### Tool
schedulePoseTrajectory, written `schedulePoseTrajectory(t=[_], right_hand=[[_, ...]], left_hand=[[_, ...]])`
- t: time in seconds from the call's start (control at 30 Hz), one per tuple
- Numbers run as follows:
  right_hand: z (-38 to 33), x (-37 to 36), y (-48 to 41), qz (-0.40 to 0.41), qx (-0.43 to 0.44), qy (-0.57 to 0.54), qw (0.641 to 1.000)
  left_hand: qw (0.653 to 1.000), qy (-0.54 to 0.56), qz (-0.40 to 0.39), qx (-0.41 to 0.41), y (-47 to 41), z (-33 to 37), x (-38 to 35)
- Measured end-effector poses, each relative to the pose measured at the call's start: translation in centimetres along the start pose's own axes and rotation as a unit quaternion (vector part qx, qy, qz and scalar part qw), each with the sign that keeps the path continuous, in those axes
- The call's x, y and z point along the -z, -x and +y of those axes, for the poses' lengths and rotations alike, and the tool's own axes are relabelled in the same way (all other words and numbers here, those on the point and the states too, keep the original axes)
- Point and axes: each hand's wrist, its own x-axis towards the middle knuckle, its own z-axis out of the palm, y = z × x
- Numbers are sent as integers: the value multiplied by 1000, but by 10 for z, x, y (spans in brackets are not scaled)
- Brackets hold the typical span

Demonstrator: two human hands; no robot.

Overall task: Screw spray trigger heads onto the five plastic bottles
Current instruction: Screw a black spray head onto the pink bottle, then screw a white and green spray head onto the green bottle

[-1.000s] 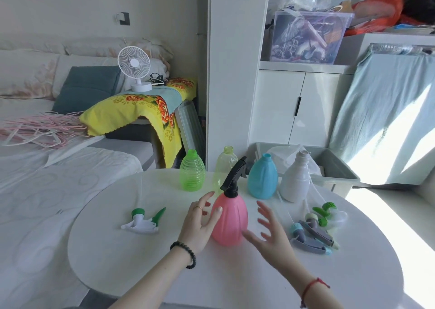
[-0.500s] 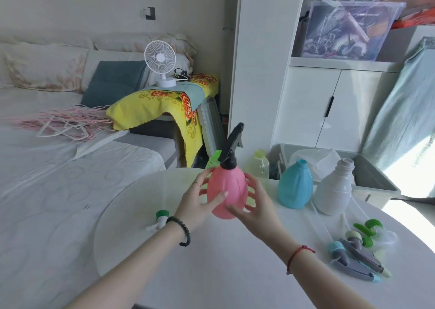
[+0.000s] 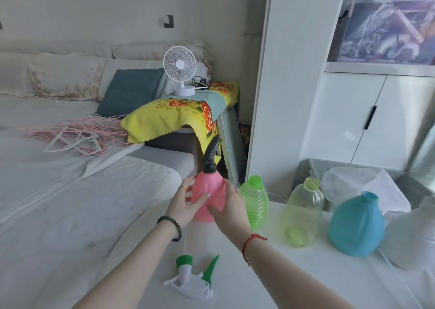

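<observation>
My left hand (image 3: 184,204) and my right hand (image 3: 231,208) both hold the pink bottle (image 3: 207,191), one on each side, at the far left edge of the white table (image 3: 270,273). A black trigger head (image 3: 211,154) sits on its neck. To its right stand a green ribbed bottle (image 3: 255,202), a clear yellowish bottle (image 3: 302,214), a blue bottle (image 3: 356,226) and a white bottle (image 3: 412,235), all with bare necks. A white and green trigger head (image 3: 193,277) lies on the table between my forearms.
A bed (image 3: 70,191) borders the table on the left, with pink hangers (image 3: 80,132) on it. A grey bin (image 3: 404,184) with a white bag stands behind the bottles. A white cabinet (image 3: 353,96) rises at the back right. A small fan (image 3: 180,71) sits on a yellow cloth.
Both hands closed on the pink bottle, lifted it and carried it toward the table's far left edge. My view swung left, so the pile of trigger heads on the right left the frame.
</observation>
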Motion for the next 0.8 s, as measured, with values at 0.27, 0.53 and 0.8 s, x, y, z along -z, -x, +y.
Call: schedulePoseTrajectory(t=[0.27,0.53,0.8], right_hand=[[12,-3,10,-18,19,25,999],[14,73,14,196,122,-36,972],[56,63,24,69,15,-17,997]], left_hand=[[1000,-11,-18,7,-3,-14,-4],[954,-127,138,-233,32,28,-9],[982,-94,-83,-141,38,36,-92]])
